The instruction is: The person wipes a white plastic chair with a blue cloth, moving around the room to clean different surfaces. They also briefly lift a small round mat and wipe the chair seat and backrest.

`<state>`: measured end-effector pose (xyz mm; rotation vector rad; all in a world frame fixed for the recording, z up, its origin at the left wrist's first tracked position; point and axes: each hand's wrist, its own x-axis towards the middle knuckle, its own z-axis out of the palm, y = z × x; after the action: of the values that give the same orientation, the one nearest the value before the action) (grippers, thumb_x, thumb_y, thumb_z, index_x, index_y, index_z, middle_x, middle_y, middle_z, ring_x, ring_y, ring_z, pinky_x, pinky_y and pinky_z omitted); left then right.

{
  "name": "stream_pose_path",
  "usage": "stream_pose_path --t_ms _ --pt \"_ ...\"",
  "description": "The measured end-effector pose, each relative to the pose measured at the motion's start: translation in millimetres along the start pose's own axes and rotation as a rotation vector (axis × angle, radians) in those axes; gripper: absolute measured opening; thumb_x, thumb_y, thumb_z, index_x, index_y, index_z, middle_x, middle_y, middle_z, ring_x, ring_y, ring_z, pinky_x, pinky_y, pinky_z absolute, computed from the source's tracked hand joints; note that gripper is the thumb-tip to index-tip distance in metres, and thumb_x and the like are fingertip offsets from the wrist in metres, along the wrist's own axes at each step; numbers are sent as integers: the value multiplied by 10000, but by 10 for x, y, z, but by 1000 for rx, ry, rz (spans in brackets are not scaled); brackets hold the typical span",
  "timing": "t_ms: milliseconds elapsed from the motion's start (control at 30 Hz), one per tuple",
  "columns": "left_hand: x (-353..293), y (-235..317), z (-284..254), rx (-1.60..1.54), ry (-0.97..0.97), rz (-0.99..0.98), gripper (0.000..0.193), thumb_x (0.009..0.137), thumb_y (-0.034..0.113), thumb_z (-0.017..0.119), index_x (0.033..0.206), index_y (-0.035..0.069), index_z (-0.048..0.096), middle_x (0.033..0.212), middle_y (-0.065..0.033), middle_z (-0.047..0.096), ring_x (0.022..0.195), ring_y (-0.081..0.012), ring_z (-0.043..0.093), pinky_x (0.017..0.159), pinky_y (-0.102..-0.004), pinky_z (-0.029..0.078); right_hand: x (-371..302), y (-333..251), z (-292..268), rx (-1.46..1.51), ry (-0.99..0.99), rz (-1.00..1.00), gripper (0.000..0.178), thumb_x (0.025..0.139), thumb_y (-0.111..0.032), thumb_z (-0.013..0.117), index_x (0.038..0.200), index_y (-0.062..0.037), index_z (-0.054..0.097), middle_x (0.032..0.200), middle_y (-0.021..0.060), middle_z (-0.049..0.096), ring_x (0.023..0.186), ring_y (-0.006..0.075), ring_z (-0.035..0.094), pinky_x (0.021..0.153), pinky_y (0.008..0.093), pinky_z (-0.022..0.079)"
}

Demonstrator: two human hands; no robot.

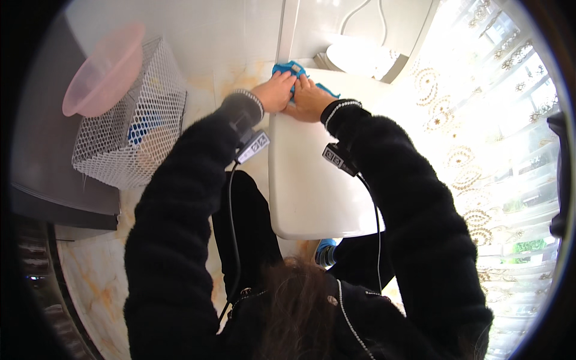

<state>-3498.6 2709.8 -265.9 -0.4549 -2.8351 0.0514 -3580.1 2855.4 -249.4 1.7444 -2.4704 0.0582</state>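
Both my hands press a blue cloth (289, 68) against the far end of a white rectangular lid (312, 186), which looks like a toilet tank cover. My left hand (275, 92) lies on the cloth's left part, fingers closed over it. My right hand (309, 99) sits just beside it, fingers on the cloth's right part. The two hands touch each other. Black fuzzy sleeves with small clipped-on devices cover both forearms. Most of the cloth is hidden under my hands.
A white wire mesh basket (129, 129) with items inside stands at the left, with a pink plastic basin (102, 69) above it. A white lace curtain (498, 180) hangs at the right. The marbled floor tiles (96, 282) lie below. A white fixture (360, 57) sits at the back.
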Motion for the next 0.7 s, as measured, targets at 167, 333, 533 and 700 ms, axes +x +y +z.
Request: stream_pose_path --t_ms 167,333,533,700 --pt "-182 233 -34 -215 252 -204 276 776 4 565 1049 -13 530 1092 -181 522 1055 -378 479 928 -414 412 -122 -38 -9 63 -29 -145 610 923 -356 463 1242 161 407 1208 380 464 1132 493 471 977 460 413" --pt "-364 592 -404 -111 172 -242 251 828 42 552 1071 -9 583 1096 -165 611 1035 -343 565 861 -402 496 -488 -110 -183 105 0 -169 445 804 -146 620 1142 109 482 1190 286 488 1062 395 531 907 421 461" --pt "-254 918 -819 -151 -20 -217 201 855 52 541 1046 18 592 1026 -142 634 955 -327 597 807 -398 510 -936 -49 -376 93 168 -259 399 775 -168 632 1082 69 537 1114 213 521 996 319 551 833 351 492" --pt "-27 932 -1188 -112 74 -198 178 853 61 544 1011 22 617 940 -158 657 860 -356 624 731 -418 515 -1500 -39 -810 251 34 -199 542 808 -218 679 1211 84 477 1315 250 455 1215 371 468 953 389 454"
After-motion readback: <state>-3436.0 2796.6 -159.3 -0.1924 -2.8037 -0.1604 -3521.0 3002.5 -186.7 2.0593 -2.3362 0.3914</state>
